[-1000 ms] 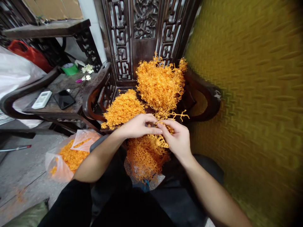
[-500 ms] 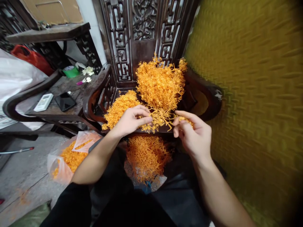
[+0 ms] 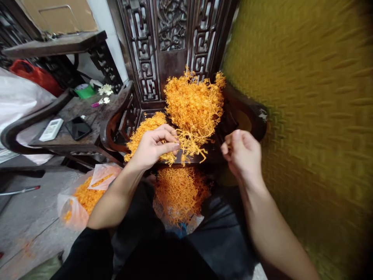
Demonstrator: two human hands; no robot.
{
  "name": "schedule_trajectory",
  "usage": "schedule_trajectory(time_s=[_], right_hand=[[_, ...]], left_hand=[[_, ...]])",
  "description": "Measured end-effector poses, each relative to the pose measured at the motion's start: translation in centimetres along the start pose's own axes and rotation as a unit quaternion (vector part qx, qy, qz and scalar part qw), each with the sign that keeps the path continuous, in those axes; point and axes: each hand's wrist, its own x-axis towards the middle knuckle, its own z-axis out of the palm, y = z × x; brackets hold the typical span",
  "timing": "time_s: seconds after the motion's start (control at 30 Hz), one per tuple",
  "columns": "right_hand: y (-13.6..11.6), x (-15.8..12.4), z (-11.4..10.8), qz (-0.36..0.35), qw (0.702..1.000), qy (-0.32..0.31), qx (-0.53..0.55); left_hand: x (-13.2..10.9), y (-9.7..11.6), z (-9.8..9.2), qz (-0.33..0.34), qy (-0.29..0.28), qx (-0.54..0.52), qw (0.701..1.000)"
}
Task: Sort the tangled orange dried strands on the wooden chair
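Orange branching sprigs [image 3: 186,147] are what we are handling, and we are sitting with our legs in dark clothing at the bottom of the view. Nearest us, a heap of the same orange stuff [image 3: 179,192] is lying on clear plastic between our knees. To our left, on the floor, a plastic bag [image 3: 84,196] is holding more orange pieces. Just above the lap heap, our left hand [image 3: 153,146] is pinching a small cluster of sprigs, fingers [image 3: 170,147] closed on it at the front edge of the carved wooden chair [image 3: 171,50]. Our right hand [image 3: 243,153] is hovering apart from the cluster, fingers loosely curled; it is blurred, so we cannot tell whether it is gripping anything. Beyond the hands, two piles are resting on the chair seat: a flatter one [image 3: 145,130] at left and a tall bushy mass [image 3: 194,103] leaning against the chair back. Farther left, a table [image 3: 61,136] is carrying a dark phone [image 3: 78,127] and a white remote [image 3: 51,129].
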Motion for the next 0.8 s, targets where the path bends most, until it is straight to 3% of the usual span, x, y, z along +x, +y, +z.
schedule_trajectory(time_s=[0.1, 0.17, 0.2, 0.3, 0.37, 0.4, 0.57, 0.7, 0.8], right_hand=[[-0.1, -1.4, 0.8, 0.05, 0.987, -0.148, -0.035], [-0.1, -2.1, 1.3, 0.048, 0.977, -0.199, -0.062], [-0.2, -2.1, 1.3, 0.033, 0.979, -0.187, -0.072], [-0.5, -0.9, 0.5, -0.019, 0.999, -0.043, -0.019], [-0.8, -0.2, 0.0, -0.021, 0.999, 0.011, 0.026], [-0.9, -0.1, -0.1, -0.01, 0.999, -0.002, 0.033], [-1.3, -2.0, 1.1, 0.066, 0.975, -0.208, 0.035], [-1.6, -2.9, 1.9, 0.107, 0.957, -0.267, 0.037], [-1.3, -1.8, 1.7, 0.077, 0.96, -0.269, 0.0]], left_hand=[[0.0, -0.2, 0.3, -0.019, -0.032, 0.013, 0.999], [0.0, -0.4, 0.6, -0.019, -0.05, 0.024, 0.998], [0.0, -0.4, 0.7, -0.015, -0.054, 0.028, 0.998], [-0.3, 0.0, 0.6, -0.003, -0.055, 0.029, 0.998], [-0.5, 0.4, 0.4, 0.001, -0.065, 0.022, 0.998], [-0.6, 0.4, 0.3, -0.003, -0.08, 0.021, 0.997], [-0.3, 0.0, 0.4, -0.026, -0.145, 0.049, 0.988], [-0.2, 0.0, 0.5, -0.026, -0.159, 0.06, 0.985], [-0.1, 0.2, 0.5, -0.034, -0.172, 0.073, 0.982]])
